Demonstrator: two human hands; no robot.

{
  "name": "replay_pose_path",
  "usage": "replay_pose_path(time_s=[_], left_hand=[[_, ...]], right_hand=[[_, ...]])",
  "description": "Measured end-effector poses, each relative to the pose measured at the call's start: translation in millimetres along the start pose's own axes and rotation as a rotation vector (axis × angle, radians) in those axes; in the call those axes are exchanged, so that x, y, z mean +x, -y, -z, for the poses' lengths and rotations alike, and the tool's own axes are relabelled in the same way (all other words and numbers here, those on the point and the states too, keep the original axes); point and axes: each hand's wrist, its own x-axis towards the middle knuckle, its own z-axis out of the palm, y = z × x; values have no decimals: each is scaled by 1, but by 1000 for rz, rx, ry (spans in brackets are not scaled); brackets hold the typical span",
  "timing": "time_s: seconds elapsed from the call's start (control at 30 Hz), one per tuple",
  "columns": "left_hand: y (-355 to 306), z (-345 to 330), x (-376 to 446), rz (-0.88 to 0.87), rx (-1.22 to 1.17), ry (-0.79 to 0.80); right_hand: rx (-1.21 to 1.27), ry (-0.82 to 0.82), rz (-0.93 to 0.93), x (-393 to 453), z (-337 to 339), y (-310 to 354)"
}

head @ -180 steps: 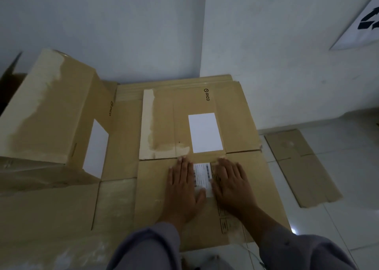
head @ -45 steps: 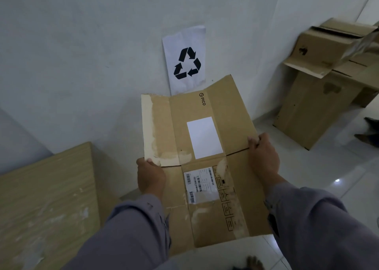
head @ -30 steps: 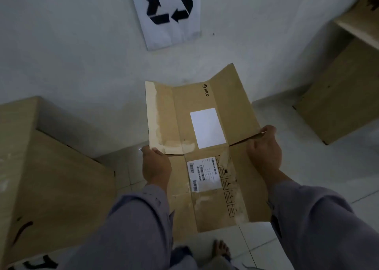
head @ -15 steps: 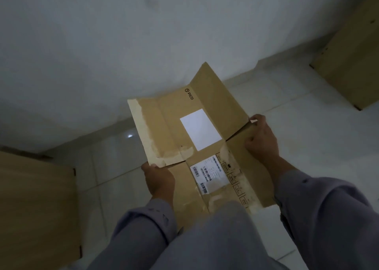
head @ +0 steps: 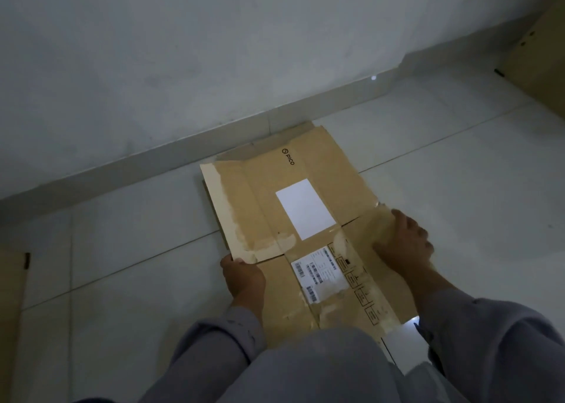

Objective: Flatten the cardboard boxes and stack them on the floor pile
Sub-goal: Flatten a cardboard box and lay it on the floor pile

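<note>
The flattened brown cardboard box (head: pixel 305 228) has come down onto the pale tiled floor (head: pixel 122 280) near the wall – left hand (head: pixel 243 277) still gripping its left edge, right hand (head: pixel 403 240) pressing open-palmed – so placing is nearly done.

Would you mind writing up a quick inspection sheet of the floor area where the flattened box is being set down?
Surface: pale tiled floor, bare around the work.
Job's things: flattened cardboard box lying near the skirting, blank white label and barcode label facing up; another cardboard edge shows beneath its far end.
Clutter: nothing seen.
Grippers: left hand grips the box's left edge; right hand lies on its right edge, grip unclear.
Cables: nothing seen.
Surroundings: grey wall; upright cardboard at the top right, more cardboard at the left edge.
</note>
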Motion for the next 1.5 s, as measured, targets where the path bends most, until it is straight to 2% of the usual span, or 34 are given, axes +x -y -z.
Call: replay_pose_path(time_s=[0.13,0.2,0.27,0.4,0.53,0.67,0.87,0.93,1.0,1.07,1.1,1.17,1.27,1.5], left_hand=[[9,-11,-5,22,158,67],[12,-14,-7,58,192,91],[11,-17,-3,77,205,92],[7,-17,9,8,229,115],[-2,-20,23,-50,253,115],[-13,-26,31,-68,363,130],[-9,-26,33,-79,537,141],[-3,-24,23,-218,660,29],[7,-22,10,-601,726,-37],[14,-25,-6,-967,729,145],[18,-29,-15,-1067,779,293],[32,-37,-32,-1132,973,512],[59,-44,-37,-1147,1101,529],[59,-43,-38,-1108,1129,511]], right_hand=[[82,47,-465,-24,-22,-33],[92,77,-486,-28,-29,-39],[116,38,-479,-26,-33,-41],[248,25,-577,-21,-41,-46],[369,-75,-487,-8,-44,-50],[335,-128,-415,6,-42,-43],[280,-44,-446,13,-41,-38],[129,-67,-352,8,-43,-30],[-50,-77,-130,6,-49,-20],[-176,-23,114,6,-57,-9],[-221,21,211,6,-62,-4],[-267,123,316,6,-70,4],[-265,207,313,5,-75,9],[-250,262,264,12,-68,20]])
